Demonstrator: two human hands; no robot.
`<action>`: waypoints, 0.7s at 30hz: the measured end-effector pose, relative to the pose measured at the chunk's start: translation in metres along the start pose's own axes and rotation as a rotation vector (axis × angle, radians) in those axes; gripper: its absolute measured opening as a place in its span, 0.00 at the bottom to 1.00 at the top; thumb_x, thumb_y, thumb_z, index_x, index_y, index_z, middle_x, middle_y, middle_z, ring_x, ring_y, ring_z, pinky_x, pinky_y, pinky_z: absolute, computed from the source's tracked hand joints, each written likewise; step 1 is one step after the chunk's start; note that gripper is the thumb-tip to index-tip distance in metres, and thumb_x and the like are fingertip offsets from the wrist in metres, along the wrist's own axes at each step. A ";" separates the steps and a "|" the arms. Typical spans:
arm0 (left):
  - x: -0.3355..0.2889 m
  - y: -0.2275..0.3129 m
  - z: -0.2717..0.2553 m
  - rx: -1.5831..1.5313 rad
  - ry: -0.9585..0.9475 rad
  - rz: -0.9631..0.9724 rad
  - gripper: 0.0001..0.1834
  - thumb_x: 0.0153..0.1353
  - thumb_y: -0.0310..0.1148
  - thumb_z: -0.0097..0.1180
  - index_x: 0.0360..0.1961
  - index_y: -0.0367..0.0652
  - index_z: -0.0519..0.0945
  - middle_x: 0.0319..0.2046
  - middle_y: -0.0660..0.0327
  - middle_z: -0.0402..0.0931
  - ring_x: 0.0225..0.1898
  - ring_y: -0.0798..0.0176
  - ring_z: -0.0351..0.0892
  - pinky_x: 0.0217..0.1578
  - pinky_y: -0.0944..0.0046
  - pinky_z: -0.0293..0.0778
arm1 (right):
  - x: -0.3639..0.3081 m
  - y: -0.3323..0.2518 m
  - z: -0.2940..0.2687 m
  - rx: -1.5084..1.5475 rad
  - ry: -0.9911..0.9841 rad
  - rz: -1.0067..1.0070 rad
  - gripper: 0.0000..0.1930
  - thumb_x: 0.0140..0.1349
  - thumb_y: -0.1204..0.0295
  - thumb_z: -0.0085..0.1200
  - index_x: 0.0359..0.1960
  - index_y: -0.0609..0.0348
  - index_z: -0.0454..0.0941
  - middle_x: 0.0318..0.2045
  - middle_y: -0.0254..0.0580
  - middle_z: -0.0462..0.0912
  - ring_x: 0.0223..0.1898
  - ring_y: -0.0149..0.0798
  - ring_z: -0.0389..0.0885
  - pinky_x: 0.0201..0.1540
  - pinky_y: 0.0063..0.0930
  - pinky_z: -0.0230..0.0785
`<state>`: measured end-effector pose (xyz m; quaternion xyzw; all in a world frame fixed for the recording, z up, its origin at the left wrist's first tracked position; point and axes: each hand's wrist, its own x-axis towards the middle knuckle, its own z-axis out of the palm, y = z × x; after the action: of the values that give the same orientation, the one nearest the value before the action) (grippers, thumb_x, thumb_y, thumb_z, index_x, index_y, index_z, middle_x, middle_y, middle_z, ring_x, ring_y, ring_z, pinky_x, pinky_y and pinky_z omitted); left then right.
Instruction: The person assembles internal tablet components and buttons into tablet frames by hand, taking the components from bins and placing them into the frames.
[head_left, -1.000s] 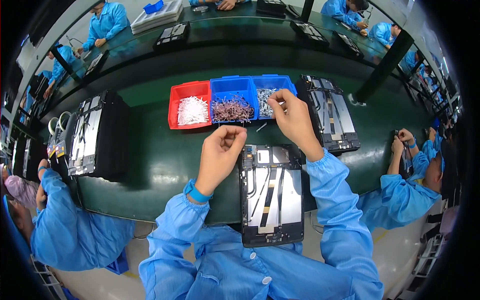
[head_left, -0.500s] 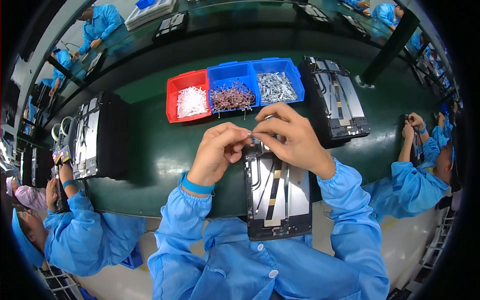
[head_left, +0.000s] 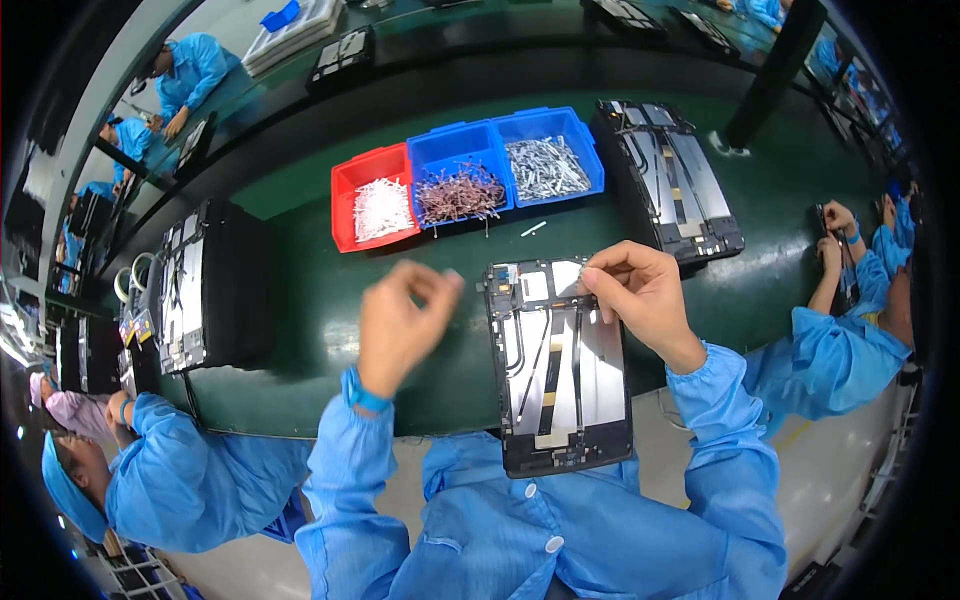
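Note:
An opened tablet-like device [head_left: 565,375] lies in front of me, its lower end at the table's near edge. Its inside shows silver panels, dark ribbon cables and a black frame. At its upper right corner my right hand [head_left: 645,300] has thumb and forefinger pinched together; whatever sits between them is too small to make out. My left hand [head_left: 405,325], smeared by motion, hovers over the table left of the device, apart from it. A blue band circles the left wrist. One small pale strip [head_left: 534,229] lies loose on the table beyond the device.
Behind stand a red bin [head_left: 342,205] of white pieces, a blue bin [head_left: 450,145] of brownish small parts and another blue bin [head_left: 545,122] of silvery strips. Device stacks rise at right [head_left: 690,190] and left [head_left: 235,285]. Co-workers in blue [head_left: 190,480] [head_left: 830,350] sit on both sides.
My hands, together over the device's top edge before, have parted. The left has swung left and down, the right has moved to the upper right corner. The device's top now shows.

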<state>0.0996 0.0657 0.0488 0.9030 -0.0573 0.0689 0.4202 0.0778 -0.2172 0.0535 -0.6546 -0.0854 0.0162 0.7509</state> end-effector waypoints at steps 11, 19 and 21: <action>-0.055 0.014 0.004 -0.420 -0.468 -0.474 0.12 0.61 0.32 0.63 0.27 0.34 0.75 0.18 0.60 0.79 0.16 0.71 0.78 0.15 0.71 0.68 | -0.024 0.024 -0.004 -0.016 0.073 0.008 0.04 0.66 0.78 0.56 0.36 0.66 0.74 0.27 0.35 0.79 0.24 0.18 0.74 0.22 0.13 0.62; -0.062 0.038 -0.015 -0.824 -0.801 -0.651 0.23 0.67 0.42 0.57 0.56 0.38 0.70 0.26 0.66 0.77 0.13 0.79 0.62 0.11 0.76 0.55 | 0.007 -0.062 0.012 0.138 -0.084 -0.116 0.03 0.66 0.77 0.56 0.36 0.65 0.76 0.27 0.43 0.83 0.16 0.19 0.71 0.17 0.13 0.60; -0.055 0.054 -0.018 -0.709 -0.848 -0.533 0.22 0.67 0.39 0.57 0.57 0.40 0.69 0.26 0.67 0.76 0.14 0.79 0.64 0.12 0.76 0.57 | 0.014 -0.089 0.021 0.174 -0.148 -0.197 0.04 0.65 0.76 0.57 0.37 0.65 0.77 0.28 0.42 0.84 0.16 0.19 0.71 0.17 0.13 0.60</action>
<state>0.0350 0.0474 0.0913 0.6402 -0.0110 -0.4271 0.6385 0.0805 -0.2077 0.1452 -0.5727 -0.2026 -0.0020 0.7943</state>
